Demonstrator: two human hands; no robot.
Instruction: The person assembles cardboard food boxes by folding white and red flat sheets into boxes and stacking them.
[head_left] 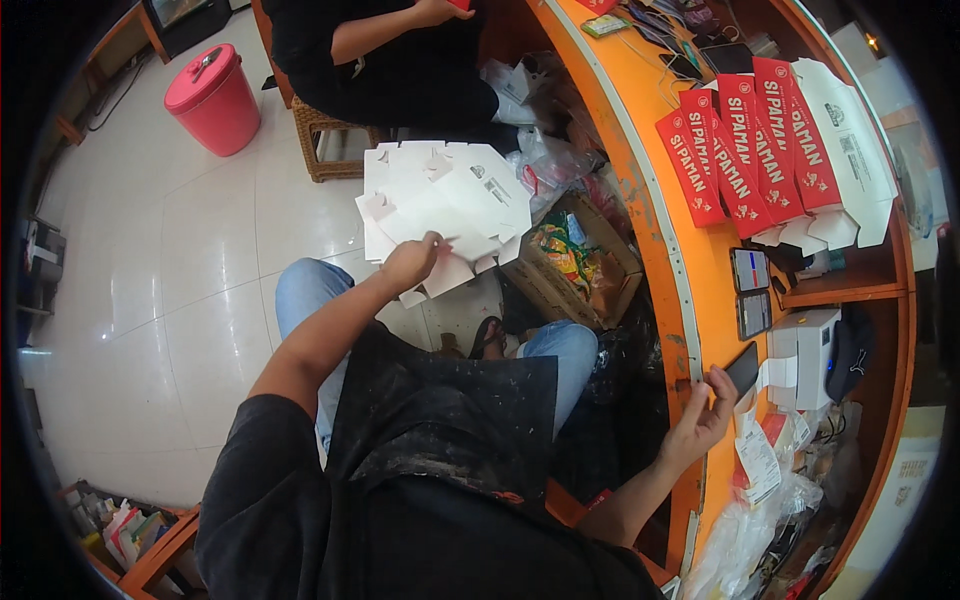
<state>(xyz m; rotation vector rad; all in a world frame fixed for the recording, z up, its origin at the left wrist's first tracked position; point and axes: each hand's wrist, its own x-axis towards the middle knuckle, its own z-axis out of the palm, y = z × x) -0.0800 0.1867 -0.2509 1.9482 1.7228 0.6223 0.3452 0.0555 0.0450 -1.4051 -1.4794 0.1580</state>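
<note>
My left hand (412, 262) is closed on the near edge of a stack of flat, unfolded white cardboard box blanks (405, 165), held over the floor in front of my knees. The blanks have cut tabs and slots, and dark print on one panel. At the right, my right hand (700, 418) is over the edge of the orange counter (690, 300), its fingers loosely curled and apart. Its fingertips are beside a flat black object (742, 370), which looks like a phone or wallet; I cannot tell whether they touch it.
Red-and-white flat boxes (740, 150) overlap on the counter, with two phones (752, 290) and a white printer (805, 345) nearer. An open carton (545, 285) of colourful packets stands below. Another person (380, 80) sits ahead, near a pink lidded bin (215, 105).
</note>
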